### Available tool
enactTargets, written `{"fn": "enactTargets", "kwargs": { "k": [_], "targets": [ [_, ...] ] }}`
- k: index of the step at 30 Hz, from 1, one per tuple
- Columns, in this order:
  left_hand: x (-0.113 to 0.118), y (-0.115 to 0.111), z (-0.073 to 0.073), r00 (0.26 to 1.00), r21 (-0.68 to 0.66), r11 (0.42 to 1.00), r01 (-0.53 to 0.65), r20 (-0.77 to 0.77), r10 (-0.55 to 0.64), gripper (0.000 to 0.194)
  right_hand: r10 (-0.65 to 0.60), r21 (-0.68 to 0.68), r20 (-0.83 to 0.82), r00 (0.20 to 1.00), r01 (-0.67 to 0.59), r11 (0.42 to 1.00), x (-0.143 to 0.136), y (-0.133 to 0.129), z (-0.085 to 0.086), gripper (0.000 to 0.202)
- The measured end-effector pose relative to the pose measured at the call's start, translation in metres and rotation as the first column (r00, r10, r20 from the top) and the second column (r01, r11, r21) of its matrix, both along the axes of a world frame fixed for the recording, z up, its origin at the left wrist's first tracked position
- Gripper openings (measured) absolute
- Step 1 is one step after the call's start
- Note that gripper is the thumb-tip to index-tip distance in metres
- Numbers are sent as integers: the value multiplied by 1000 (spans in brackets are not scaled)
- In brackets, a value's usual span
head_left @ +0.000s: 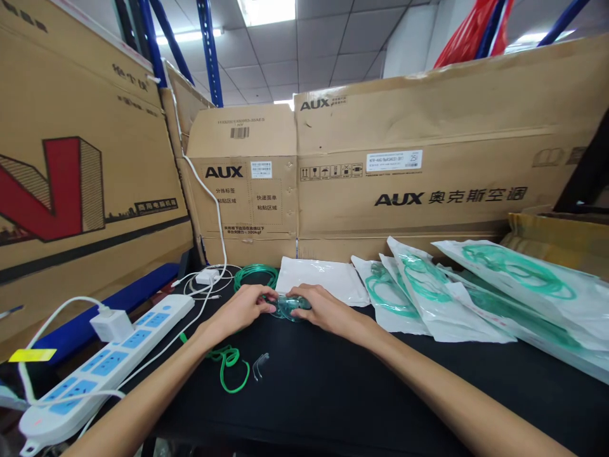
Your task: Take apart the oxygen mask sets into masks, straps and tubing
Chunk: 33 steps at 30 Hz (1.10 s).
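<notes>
Both of my hands meet over the black tabletop around a clear, green-tinted oxygen mask [291,308]. My left hand [250,306] pinches its left side with thumb and fingers. On the other side my right hand [318,304] curls over the mask's top and right edge, covering part of it. A coil of green tubing [255,274] lies just behind my left hand. Nearer to me, a loose green elastic cord [230,360] rests on the table beside small thin nose-clip-like strips [260,366]. Behind the mask lies a flat white package [323,279].
Several white-and-clear pouches [421,292] with green tubing are piled at the right. A white power strip [111,362] with a plugged-in adapter [111,325] and cables runs along the left. Large cardboard boxes [404,152] wall off the back.
</notes>
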<state>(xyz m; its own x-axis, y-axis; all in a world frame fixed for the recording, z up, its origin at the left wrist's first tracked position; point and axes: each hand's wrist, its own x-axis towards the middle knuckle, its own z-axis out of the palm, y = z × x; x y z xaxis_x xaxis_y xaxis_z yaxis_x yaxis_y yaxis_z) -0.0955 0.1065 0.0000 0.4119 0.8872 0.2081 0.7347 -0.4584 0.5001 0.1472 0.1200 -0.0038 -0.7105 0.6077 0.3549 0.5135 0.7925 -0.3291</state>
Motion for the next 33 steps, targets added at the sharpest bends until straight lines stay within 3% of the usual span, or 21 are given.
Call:
{"fn": "enactTargets", "kwargs": {
  "k": [9,12,15,18,21,24,27,33],
  "targets": [
    [-1,-10,12,993,104,991,-83,-74,91,39,-111,120,-16,994,112,986,4,-21,5,45],
    [-7,-14,18,989,153,982,-108,-83,121,42,-197,181,-22,980,198,963,30,-24,17,49],
    [-6,-27,27,989,202,974,-106,-78,124,43,-360,245,14,933,346,906,82,-17,33,43],
    [3,-50,34,996,229,972,-59,-53,73,39,-602,328,39,798,558,762,152,-11,52,35],
    [16,-72,33,999,205,979,13,-53,-3,35,-845,412,-27,534,776,477,218,-14,66,37],
    [28,-83,29,996,173,982,70,-69,-59,32,-956,437,-85,281,873,217,262,-23,68,39],
    [37,-87,25,995,153,984,92,-54,-85,31,-985,444,-69,156,889,109,283,-25,60,31],
    [43,-92,20,998,42,997,61,-12,-61,32,-997,477,-5,83,876,71,296,-10,56,26]
  ]
}}
